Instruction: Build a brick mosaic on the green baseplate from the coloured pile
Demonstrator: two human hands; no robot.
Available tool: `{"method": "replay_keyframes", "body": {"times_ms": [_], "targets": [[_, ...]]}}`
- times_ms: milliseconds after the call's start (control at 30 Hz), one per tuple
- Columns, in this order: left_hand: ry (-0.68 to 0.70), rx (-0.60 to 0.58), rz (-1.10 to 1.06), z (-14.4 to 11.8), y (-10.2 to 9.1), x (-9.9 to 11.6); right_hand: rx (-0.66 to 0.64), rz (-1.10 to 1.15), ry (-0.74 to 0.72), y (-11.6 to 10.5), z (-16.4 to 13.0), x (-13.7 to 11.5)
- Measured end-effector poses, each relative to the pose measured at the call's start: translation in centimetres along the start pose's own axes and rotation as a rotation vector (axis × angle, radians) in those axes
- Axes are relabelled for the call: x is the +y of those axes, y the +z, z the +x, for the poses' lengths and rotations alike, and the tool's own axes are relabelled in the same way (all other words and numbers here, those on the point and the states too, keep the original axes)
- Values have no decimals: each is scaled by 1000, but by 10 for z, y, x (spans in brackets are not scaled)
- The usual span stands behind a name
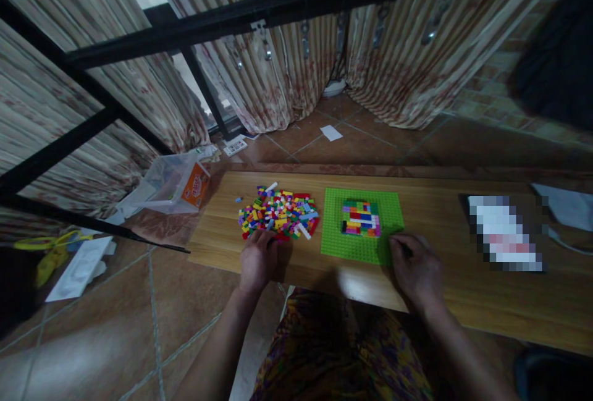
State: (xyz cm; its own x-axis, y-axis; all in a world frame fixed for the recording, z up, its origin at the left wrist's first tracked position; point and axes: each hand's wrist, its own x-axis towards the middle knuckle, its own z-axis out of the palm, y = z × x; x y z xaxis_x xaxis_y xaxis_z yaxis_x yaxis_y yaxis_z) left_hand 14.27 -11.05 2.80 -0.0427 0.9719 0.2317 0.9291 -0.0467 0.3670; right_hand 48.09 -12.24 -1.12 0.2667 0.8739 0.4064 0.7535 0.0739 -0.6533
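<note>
A loose heap of small coloured toy bricks (282, 212) lies on the wooden table. My left hand (258, 259) is at the heap's near left edge, its fingers closed and pointing down among the bricks. Whatever its fingertips hold, if anything, is hidden. To the right of the heap lies a green studded baseplate (333, 243). A block of joined bricks (361, 219) in several colours sits on its middle, with a gap in its upper part. My right hand (417, 268) rests at the plate's near right corner, fingers curled in, and no brick shows in it.
A phone-like device with a blurred screen (504, 234) lies on the table's right side, with white paper (565, 206) beyond. A clear plastic box (173, 181) with an orange label stands off the table's left end. Black metal bars (194, 29) and curtains (403, 80) rise behind.
</note>
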Motion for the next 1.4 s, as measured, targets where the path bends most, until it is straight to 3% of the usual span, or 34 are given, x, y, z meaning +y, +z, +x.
{"method": "replay_keyframes", "body": {"times_ms": [167,300,600,1067,1233,1400], "targets": [[-138,58,-4,9,0,-1,4,11,1,-1,0,-2],[-160,36,40,14,-3,-1,-5,5,3,-1,0,-2],[65,20,-88,9,5,8,1,15,16,0,0,-1],[157,8,-45,27,17,29,8,34,21,0,0,-4],[97,3,-199,29,15,34,11,32,27,1,1,-6],[66,-79,-480,29,14,60,7,44,33,1,1,-7]]}}
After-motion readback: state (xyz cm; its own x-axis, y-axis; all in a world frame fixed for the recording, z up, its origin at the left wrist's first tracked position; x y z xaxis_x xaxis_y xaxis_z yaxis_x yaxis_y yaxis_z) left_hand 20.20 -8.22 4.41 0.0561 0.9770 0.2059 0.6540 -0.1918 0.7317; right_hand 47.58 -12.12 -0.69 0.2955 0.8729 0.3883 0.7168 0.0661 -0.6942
